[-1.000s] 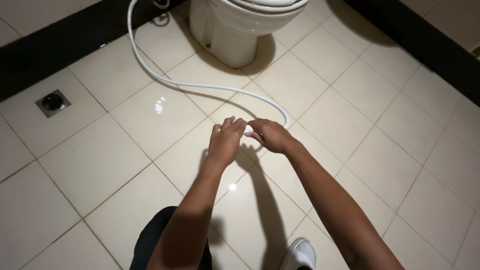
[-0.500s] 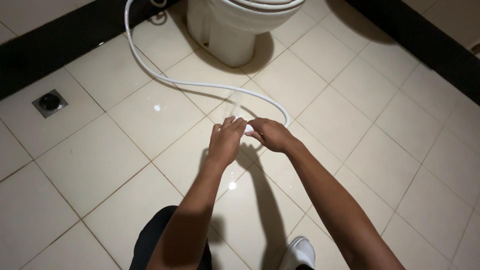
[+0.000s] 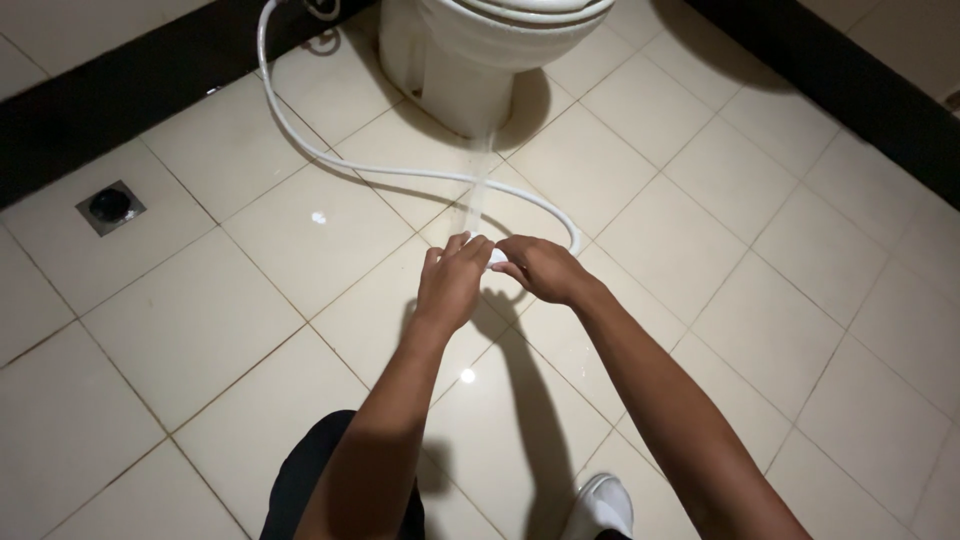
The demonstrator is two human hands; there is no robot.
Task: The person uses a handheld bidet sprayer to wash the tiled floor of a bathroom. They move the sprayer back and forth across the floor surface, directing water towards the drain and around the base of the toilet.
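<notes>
Head view: both my left hand (image 3: 452,282) and right hand (image 3: 540,270) gripped the white sprayer head (image 3: 497,257); aiming low limited splashing, I judged.

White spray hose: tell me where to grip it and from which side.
Grip the white spray hose at its head end, where the left hand and right hand meet around it now. Come from above, since the hose bends at the right hand and loops away across the tiled floor toward the toilet; the head itself is mostly hidden.

The toilet (image 3: 480,50) stands beyond both hands, the floor drain (image 3: 110,206) far left of them.
</notes>
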